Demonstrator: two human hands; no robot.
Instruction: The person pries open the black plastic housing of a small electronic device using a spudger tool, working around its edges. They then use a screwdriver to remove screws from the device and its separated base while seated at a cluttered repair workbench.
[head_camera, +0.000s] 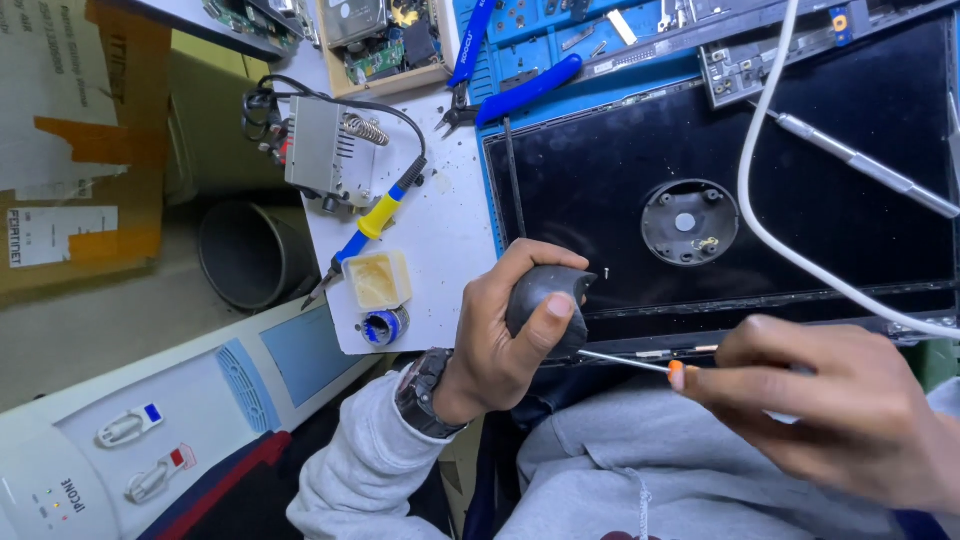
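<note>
My left hand (505, 330) grips a small dark rounded part (545, 300), thumb pressed on its front, at the near edge of a black flat panel (800, 200). My right hand (850, 400) holds a thin screwdriver (640, 362) with an orange collar; its metal shaft points left toward the dark part. The panel lies on a blue work mat (560, 50) and has a round recessed mount (688, 222) in its middle. A dark watch sits on my left wrist.
A white cable (760, 210) curves over the panel. A silver tool (860, 165) lies at its right. A soldering iron (375, 220), its stand (330, 150), a flux tin (377, 280) and blue-handled pliers (520, 90) sit on the left. A water dispenser (150, 420) stands lower left.
</note>
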